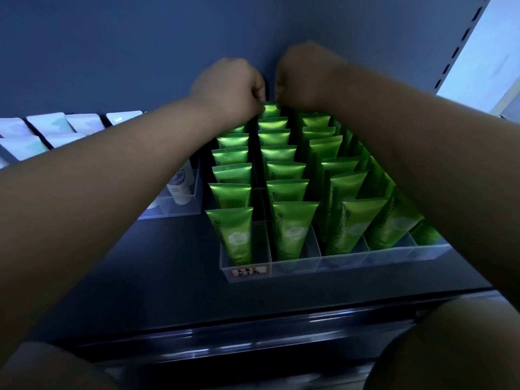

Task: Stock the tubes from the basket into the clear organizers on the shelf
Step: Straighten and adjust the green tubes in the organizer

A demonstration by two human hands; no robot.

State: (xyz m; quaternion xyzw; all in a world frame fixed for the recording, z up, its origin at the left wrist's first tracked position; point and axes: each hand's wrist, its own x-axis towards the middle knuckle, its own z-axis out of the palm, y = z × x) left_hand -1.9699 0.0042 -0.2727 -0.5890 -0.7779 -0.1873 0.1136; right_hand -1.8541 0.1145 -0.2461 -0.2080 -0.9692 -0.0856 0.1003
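- Hands: my left hand point(228, 87) and right hand point(308, 77) reach side by side to the back of the shelf point(168, 263), knuckles nearly touching, both arms stretched over the stock.
- Grasp: the fingers point(261, 92) of each hand are curled under and clamped on the top corners of the rearmost tube point(269, 109). The tips are hidden beneath the knuckles, so I judge the pinch from where they meet the tube. I take it that two hands steady the flat crimped end so that the tube drops in straight.
- Task object: that tube stands upright, crimp up, at the far end of the second lane from the left in the clear organizer point(337, 261), close to the blue back panel point(140, 52).
- Stock: green Chamomile tubes point(292, 229) fill the lanes in files, each crimp up and face forward, so the labels read from the aisle.
- Progress: I judge this organizer nearly full, though the front of the right-hand lanes looks to have room.
- Surroundings: a red price label point(249, 271) marks the organizer's front wall. To the left, a neighbouring organizer point(183, 206) holds pale tubes point(180, 184). The basket is out of view.
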